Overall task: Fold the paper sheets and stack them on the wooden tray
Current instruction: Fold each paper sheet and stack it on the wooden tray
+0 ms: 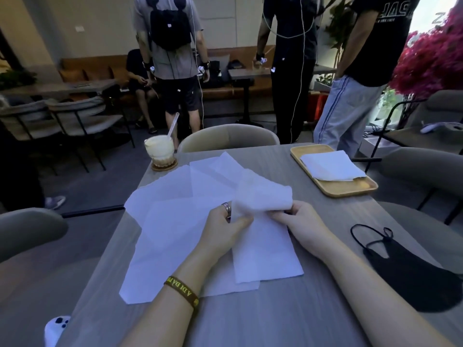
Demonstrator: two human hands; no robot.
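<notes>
Dim bluish daylight from upper right, soft focus, curved wide-angle edges

1. Paper sheets (190, 229): plain white, faintly bluish in the shade
2. Wooden tray (350, 190): pale honey-tan, no pattern
3. Folded sheet (330, 166): white
4. Tabletop (275, 316): grey with fine streaks of wood grain
5. Face mask (413, 276): solid black, with black ear loops
6. Wristband (181, 291): dark brown with yellow lettering
7. Ring (226, 207): silver
8. Drink (160, 149): creamy white above a brown layer
9. Flowers (431, 61): deep magenta

The paper sheet (263, 199) hides fingertips of the left hand (225, 227); the edge crops the black mask (413, 274).
</notes>
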